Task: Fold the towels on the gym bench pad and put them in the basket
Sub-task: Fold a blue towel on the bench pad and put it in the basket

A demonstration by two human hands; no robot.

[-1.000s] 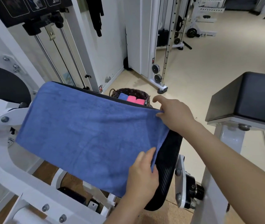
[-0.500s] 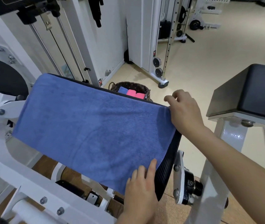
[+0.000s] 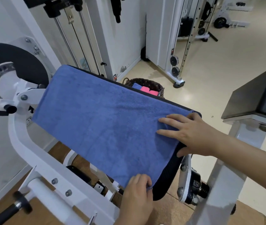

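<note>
The right hand [image 3: 192, 135] has released the blue towel [image 3: 104, 124]'s far corner, its fingers [image 3: 169, 118] now spread flat on it, while the left hand [image 3: 137, 197] now pinches the near corner.

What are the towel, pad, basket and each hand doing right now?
blue towel: spread flat, not folded yet.
bench pad: covered by the blue towel.
basket: has towels inside.
left hand: pinches the blue towel's near corner.
right hand: open, flat on the blue towel.
</note>
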